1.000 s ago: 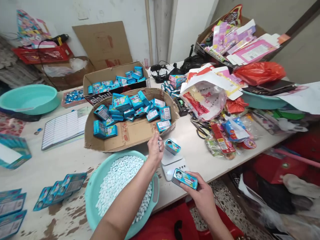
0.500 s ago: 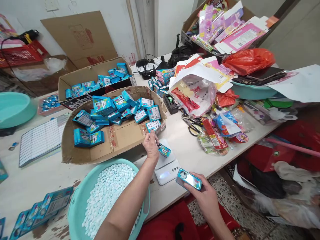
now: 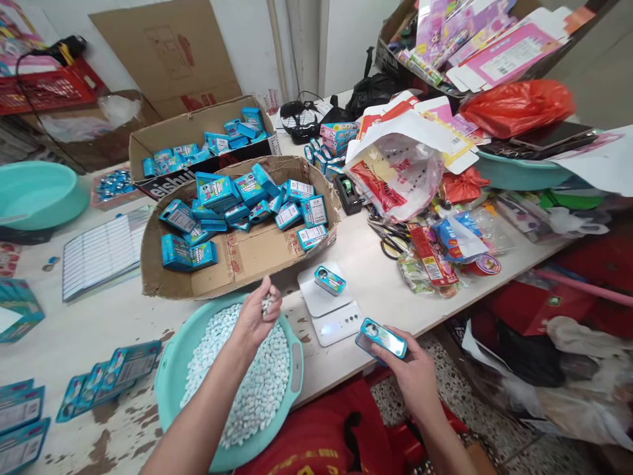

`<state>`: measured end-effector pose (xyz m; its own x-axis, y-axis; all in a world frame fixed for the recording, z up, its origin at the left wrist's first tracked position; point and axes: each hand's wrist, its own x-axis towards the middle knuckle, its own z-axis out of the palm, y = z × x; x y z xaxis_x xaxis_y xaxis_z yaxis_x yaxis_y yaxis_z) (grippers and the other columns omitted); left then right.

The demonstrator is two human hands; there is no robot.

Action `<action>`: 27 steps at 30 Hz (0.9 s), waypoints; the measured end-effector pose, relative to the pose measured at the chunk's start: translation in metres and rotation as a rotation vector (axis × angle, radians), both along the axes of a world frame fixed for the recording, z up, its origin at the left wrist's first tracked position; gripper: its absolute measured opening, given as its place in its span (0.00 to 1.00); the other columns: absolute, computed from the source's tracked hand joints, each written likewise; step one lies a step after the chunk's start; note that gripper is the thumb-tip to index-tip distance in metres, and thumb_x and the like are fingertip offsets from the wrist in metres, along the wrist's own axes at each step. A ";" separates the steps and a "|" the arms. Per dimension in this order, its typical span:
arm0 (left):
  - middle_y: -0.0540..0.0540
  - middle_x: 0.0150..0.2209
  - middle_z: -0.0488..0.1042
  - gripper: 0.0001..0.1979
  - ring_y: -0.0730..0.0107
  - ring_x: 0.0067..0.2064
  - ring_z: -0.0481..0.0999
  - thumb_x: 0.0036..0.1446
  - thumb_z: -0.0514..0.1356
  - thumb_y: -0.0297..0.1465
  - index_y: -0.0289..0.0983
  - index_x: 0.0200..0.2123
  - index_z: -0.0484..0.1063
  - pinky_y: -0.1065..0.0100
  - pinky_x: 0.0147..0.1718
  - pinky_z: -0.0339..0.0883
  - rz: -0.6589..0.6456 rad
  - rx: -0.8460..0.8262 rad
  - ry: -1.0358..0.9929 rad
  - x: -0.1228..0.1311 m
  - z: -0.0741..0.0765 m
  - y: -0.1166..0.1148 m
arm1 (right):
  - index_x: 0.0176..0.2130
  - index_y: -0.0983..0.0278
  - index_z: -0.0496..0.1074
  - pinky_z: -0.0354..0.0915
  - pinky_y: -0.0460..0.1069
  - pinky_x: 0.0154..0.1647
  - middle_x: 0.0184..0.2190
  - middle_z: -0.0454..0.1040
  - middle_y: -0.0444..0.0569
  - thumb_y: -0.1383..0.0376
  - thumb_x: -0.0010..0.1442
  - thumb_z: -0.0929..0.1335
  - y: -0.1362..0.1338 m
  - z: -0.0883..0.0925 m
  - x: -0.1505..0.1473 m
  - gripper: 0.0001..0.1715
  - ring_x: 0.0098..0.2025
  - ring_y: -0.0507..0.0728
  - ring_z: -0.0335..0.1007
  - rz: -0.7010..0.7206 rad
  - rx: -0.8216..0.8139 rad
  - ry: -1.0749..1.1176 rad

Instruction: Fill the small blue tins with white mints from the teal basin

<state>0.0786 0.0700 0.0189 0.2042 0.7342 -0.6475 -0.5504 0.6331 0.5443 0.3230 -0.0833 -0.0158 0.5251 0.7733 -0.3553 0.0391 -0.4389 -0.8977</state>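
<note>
My left hand (image 3: pixel 256 315) is closed around a few small white candies, some showing between the fingers. It hovers over the far edge of a turquoise basin (image 3: pixel 297 369) full of white candies (image 3: pixel 264 389). In my right hand (image 3: pixel 408 366) is a small blue tin (image 3: pixel 382 339), tilted, its shiny top facing up, near the table's front edge. Between the hands sits a white digital scale (image 3: pixel 339 324). A second blue tin (image 3: pixel 330 280) with a round opening rests on the scale's plate, touched by neither hand.
Behind the basin stands a cardboard box (image 3: pixel 257 256) of blue packs, with another such box (image 3: pixel 163 135) beyond it. Blue packs (image 3: pixel 131 363) lie at the left. Scissors (image 3: pixel 393 244), a tape dispenser (image 3: pixel 349 194) and candy wrappers (image 3: pixel 432 257) crowd the right side.
My left hand has moved left and nearer, from beside the scale to above the basin. The tin on the scale now shows fully. My right hand still grips its tin.
</note>
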 end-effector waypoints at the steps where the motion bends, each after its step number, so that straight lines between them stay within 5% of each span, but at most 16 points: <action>1: 0.56 0.18 0.59 0.16 0.87 0.14 0.53 0.46 0.67 0.36 0.32 0.24 0.65 0.82 0.10 0.38 -0.049 -0.013 0.040 -0.009 -0.003 -0.005 | 0.39 0.64 0.75 0.69 0.54 0.42 0.36 0.78 0.49 0.56 0.42 0.75 -0.001 0.000 -0.001 0.24 0.37 0.61 0.73 -0.002 0.001 0.000; 6: 0.54 0.20 0.63 0.16 0.86 0.15 0.55 0.41 0.69 0.34 0.31 0.31 0.69 0.82 0.12 0.39 -0.272 0.030 0.203 -0.021 -0.016 -0.013 | 0.40 0.65 0.74 0.68 0.55 0.43 0.36 0.78 0.50 0.55 0.42 0.75 -0.005 -0.004 -0.003 0.27 0.37 0.61 0.73 0.014 -0.002 0.000; 14: 0.57 0.17 0.56 0.16 0.85 0.14 0.47 0.50 0.60 0.42 0.35 0.30 0.65 0.77 0.14 0.35 -0.485 0.175 0.357 0.012 -0.032 0.005 | 0.40 0.64 0.74 0.68 0.55 0.42 0.36 0.78 0.50 0.55 0.41 0.76 -0.011 -0.010 -0.001 0.27 0.37 0.61 0.73 -0.006 -0.002 0.007; 18: 0.53 0.19 0.63 0.16 0.76 0.19 0.61 0.58 0.52 0.42 0.36 0.37 0.71 0.74 0.20 0.51 -0.673 0.616 0.865 0.024 -0.036 0.014 | 0.39 0.64 0.75 0.68 0.55 0.42 0.35 0.78 0.49 0.55 0.40 0.76 -0.010 -0.013 0.001 0.27 0.37 0.61 0.73 -0.018 0.004 0.010; 21: 0.46 0.32 0.75 0.17 0.66 0.31 0.73 0.62 0.49 0.35 0.44 0.52 0.67 0.69 0.29 0.59 -1.012 0.940 1.372 0.037 -0.034 0.023 | 0.39 0.64 0.75 0.68 0.55 0.42 0.35 0.78 0.50 0.55 0.40 0.76 -0.004 -0.015 0.002 0.26 0.36 0.61 0.73 -0.004 0.011 0.007; 24: 0.41 0.39 0.76 0.19 0.62 0.36 0.76 0.62 0.46 0.27 0.43 0.53 0.65 0.67 0.31 0.61 -1.351 1.076 1.618 0.053 -0.031 0.031 | 0.39 0.64 0.75 0.67 0.56 0.42 0.35 0.78 0.50 0.56 0.40 0.76 0.009 -0.017 0.001 0.26 0.37 0.62 0.73 0.023 0.028 0.007; 27: 0.39 0.40 0.76 0.18 0.61 0.37 0.77 0.61 0.46 0.25 0.40 0.51 0.67 0.67 0.31 0.63 -1.412 1.089 1.676 0.058 -0.024 0.031 | 0.40 0.64 0.74 0.67 0.56 0.42 0.35 0.77 0.49 0.56 0.40 0.76 0.026 -0.019 -0.003 0.27 0.37 0.61 0.72 0.037 0.053 0.010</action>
<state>0.1369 0.1012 -0.0054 0.5918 0.7162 -0.3698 0.7964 -0.5903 0.1312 0.3197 -0.0575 -0.0351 0.4928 0.8099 -0.3182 0.0453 -0.3891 -0.9201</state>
